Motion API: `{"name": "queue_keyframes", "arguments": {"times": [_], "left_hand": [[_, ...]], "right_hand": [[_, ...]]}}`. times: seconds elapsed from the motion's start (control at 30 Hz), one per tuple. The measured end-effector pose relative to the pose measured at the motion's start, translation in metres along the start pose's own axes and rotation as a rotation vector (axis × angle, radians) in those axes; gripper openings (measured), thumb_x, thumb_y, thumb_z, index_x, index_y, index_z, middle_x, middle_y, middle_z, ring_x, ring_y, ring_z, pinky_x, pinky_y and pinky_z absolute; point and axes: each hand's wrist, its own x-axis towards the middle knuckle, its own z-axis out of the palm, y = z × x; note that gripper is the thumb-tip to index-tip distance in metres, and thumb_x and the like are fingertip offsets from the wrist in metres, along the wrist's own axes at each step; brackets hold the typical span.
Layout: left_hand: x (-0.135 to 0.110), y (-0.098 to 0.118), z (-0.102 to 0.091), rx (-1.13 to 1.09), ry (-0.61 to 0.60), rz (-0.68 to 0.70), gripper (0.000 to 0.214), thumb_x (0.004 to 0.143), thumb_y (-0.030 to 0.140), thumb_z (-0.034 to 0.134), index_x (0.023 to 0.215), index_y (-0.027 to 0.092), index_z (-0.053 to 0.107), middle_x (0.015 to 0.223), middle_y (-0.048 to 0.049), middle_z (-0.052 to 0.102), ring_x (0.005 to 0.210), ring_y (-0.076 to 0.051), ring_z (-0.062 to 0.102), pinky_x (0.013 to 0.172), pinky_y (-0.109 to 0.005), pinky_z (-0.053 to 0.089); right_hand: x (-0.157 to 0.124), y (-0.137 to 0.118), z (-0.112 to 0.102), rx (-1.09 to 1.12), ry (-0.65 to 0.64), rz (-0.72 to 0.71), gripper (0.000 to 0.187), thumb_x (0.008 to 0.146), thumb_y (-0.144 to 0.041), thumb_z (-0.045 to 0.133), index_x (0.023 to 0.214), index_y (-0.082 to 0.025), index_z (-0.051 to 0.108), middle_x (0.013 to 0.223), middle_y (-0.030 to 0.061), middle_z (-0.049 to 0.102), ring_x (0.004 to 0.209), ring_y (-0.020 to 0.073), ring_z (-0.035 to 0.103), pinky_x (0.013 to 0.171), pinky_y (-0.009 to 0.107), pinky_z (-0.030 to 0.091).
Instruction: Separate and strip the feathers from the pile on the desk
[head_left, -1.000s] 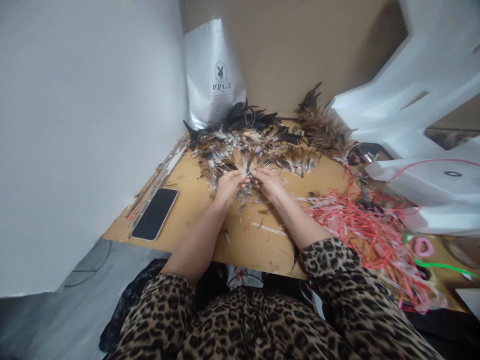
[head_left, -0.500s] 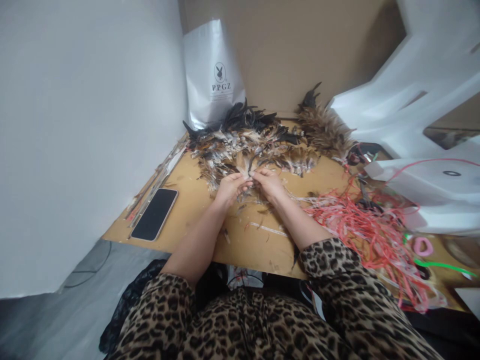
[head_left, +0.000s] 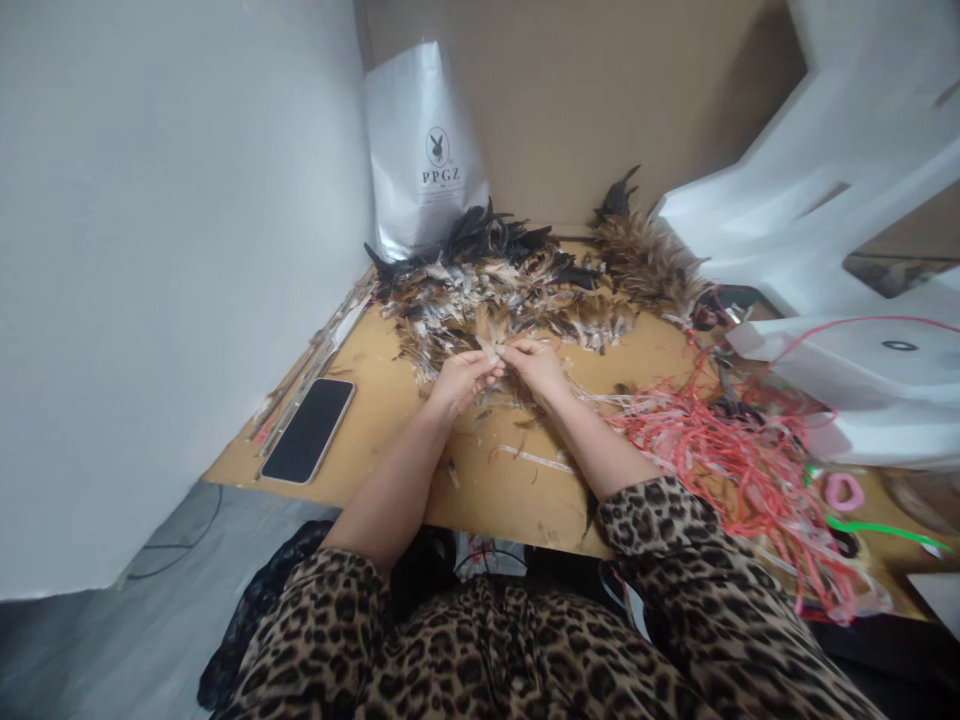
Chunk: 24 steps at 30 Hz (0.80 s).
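Observation:
My left hand (head_left: 466,378) and my right hand (head_left: 534,366) meet over the front of the feather pile, fingertips pinched close together. Between them stands a small bunch of light brown feathers (head_left: 491,328), its pale base gripped in the fingers of both hands. Just beyond lies the wide heap of loose brown, white and black feathers (head_left: 480,280). A bundle of long brown feathers (head_left: 649,255) with dark tips lies behind it to the right. Exactly how the fingertips share the feather bases is too small to make out.
On the brown tabletop (head_left: 517,505), a phone (head_left: 309,430) lies to the left beside thin sticks (head_left: 319,345). A silver bag (head_left: 424,170) stands at the back. Tangled red and white strings (head_left: 720,450), scissors (head_left: 727,385), a pink ring (head_left: 844,491) and white packaging (head_left: 832,380) occupy the right.
The dark feather seen between the fingertips has dropped out of sight, leaving light brown ones. Both hands stay in nearly the same place, with only slight finger movement.

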Motion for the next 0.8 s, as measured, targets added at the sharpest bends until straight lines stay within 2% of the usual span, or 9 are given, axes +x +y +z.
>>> {"name": "queue_keyframes", "arguments": {"times": [0.13, 0.33, 0.47, 0.6, 0.8], "left_hand": [[-0.0017, 0.0014, 0.0012, 0.029, -0.002, -0.005, 0.011, 0.064, 0.013, 0.069, 0.074, 0.008, 0.065, 0.067, -0.0048, 0.065, 0.054, -0.005, 0.056, 0.050, -0.014, 0.042], [-0.0043, 0.0032, 0.0029, 0.123, 0.006, -0.024, 0.014, 0.065, 0.019, 0.069, 0.074, 0.009, 0.065, 0.080, -0.0104, 0.068, 0.057, -0.007, 0.059, 0.048, -0.015, 0.040], [-0.0042, 0.0017, 0.0025, 0.172, -0.025, -0.020, 0.017, 0.065, 0.022, 0.069, 0.075, 0.010, 0.065, 0.079, -0.0104, 0.069, 0.056, -0.008, 0.060, 0.047, -0.015, 0.040], [-0.0044, 0.0009, 0.0024, 0.184, -0.052, -0.020, 0.019, 0.065, 0.025, 0.069, 0.075, 0.010, 0.064, 0.076, -0.0091, 0.068, 0.054, -0.007, 0.059, 0.046, -0.015, 0.039], [-0.0032, 0.0001, -0.0002, 0.198, -0.081, -0.001, 0.021, 0.065, 0.027, 0.068, 0.075, 0.009, 0.064, 0.075, -0.0080, 0.068, 0.053, -0.006, 0.058, 0.046, -0.015, 0.039]], "right_hand": [[-0.0001, 0.0007, -0.0009, 0.031, -0.038, 0.027, 0.026, 0.059, -0.043, 0.069, 0.063, -0.017, 0.066, 0.057, -0.0018, 0.060, 0.052, 0.0090, 0.048, 0.053, 0.023, 0.036], [0.0015, 0.0023, -0.0047, 0.040, -0.059, 0.037, 0.033, 0.061, -0.050, 0.065, 0.059, -0.017, 0.061, 0.052, -0.0022, 0.055, 0.047, 0.0083, 0.044, 0.049, 0.023, 0.035], [0.0033, 0.0045, -0.0068, 0.049, -0.092, 0.055, 0.028, 0.058, -0.044, 0.069, 0.065, -0.018, 0.063, 0.059, -0.0014, 0.060, 0.052, 0.0099, 0.050, 0.054, 0.024, 0.039], [0.0042, 0.0059, -0.0075, 0.079, -0.079, 0.057, 0.024, 0.058, -0.039, 0.071, 0.063, -0.018, 0.062, 0.057, -0.0028, 0.059, 0.052, 0.0093, 0.050, 0.055, 0.024, 0.039], [0.0036, 0.0050, -0.0076, 0.134, -0.133, 0.141, 0.027, 0.055, -0.041, 0.072, 0.066, -0.018, 0.063, 0.056, -0.0029, 0.059, 0.049, 0.0090, 0.050, 0.052, 0.024, 0.038]]}}
